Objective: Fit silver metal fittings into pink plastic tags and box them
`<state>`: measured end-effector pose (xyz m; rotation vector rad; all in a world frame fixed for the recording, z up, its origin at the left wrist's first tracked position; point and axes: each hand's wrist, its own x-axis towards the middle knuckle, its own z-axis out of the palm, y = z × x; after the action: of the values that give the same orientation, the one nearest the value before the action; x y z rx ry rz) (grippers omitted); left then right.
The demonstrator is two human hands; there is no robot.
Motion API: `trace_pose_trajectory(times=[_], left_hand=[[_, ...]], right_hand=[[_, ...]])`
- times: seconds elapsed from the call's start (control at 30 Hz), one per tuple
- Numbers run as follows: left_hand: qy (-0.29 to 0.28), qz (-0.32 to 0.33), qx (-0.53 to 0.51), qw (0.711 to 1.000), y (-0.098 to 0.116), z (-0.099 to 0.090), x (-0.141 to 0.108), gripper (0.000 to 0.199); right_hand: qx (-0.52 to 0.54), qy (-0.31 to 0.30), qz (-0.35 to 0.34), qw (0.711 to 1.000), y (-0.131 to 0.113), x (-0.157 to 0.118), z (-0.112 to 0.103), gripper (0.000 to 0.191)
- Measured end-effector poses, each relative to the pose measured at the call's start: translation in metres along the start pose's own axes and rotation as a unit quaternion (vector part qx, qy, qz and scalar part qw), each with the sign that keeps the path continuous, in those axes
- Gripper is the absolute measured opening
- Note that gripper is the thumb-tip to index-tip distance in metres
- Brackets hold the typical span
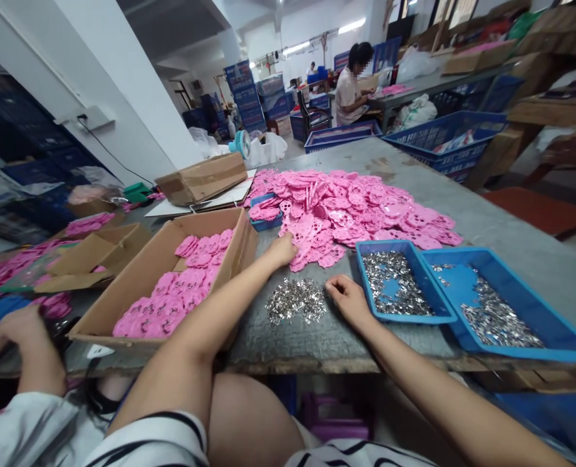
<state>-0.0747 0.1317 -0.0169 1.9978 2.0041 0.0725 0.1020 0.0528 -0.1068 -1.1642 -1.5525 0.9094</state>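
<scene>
My left hand (283, 250) reaches to the near left edge of a big heap of pink scalloped plastic pieces with holes (366, 204). Its fingers are curled together on one pink piece (300, 250) there. My right hand (349, 298) rests on the table, with thumb and fingers pinched together; what they hold, if anything, is too small to make out. Between the hands lies a loose pile of small shiny metal parts (296, 301). Close by my right hand, a blue tray (363, 250) holds more of these parts.
Left of my arm stands a cardboard box (252, 243) with stacked pink pieces. A small blue tray (267, 224) sits behind it. A larger blue tray (555, 311) is on the right. A neighbour's arm (30, 344) is at far left; another person (350, 91) sits farther back.
</scene>
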Motion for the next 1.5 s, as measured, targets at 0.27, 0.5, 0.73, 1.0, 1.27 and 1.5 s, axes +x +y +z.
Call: trace_pose_trajectory(times=[0.27, 0.5, 0.73, 1.0, 1.27, 1.5], left_hand=[[0.036, -0.020, -0.181, 0.983, -0.001, 0.021, -0.003, 0.040], [0.080, -0.070, -0.482, 0.869, 0.001, 0.009, -0.020, 0.034], [0.035, -0.060, -0.688, 0.722, 0.005, 0.003, -0.068, 0.039], [-0.018, -0.047, -0.756, 0.652, 0.002, 0.001, -0.107, 0.035], [-0.049, -0.022, -0.770, 0.636, -0.004, 0.025, -0.127, 0.040], [-0.107, -0.029, -0.779, 0.617, -0.014, 0.040, -0.135, 0.035]], right_hand=[[-0.025, 0.010, 0.013, 1.000, 0.003, 0.003, 0.001, 0.018], [-0.024, 0.023, 0.016, 0.999, 0.004, 0.004, 0.003, 0.019], [-0.019, 0.029, 0.026, 0.999, 0.005, 0.005, 0.001, 0.019], [-0.035, 0.056, 0.028, 0.997, 0.010, 0.005, 0.000, 0.012], [-0.157, 0.103, -0.004, 0.982, 0.013, 0.001, -0.002, 0.014], [-0.257, 0.018, -0.018, 0.966, 0.018, -0.005, -0.007, 0.012]])
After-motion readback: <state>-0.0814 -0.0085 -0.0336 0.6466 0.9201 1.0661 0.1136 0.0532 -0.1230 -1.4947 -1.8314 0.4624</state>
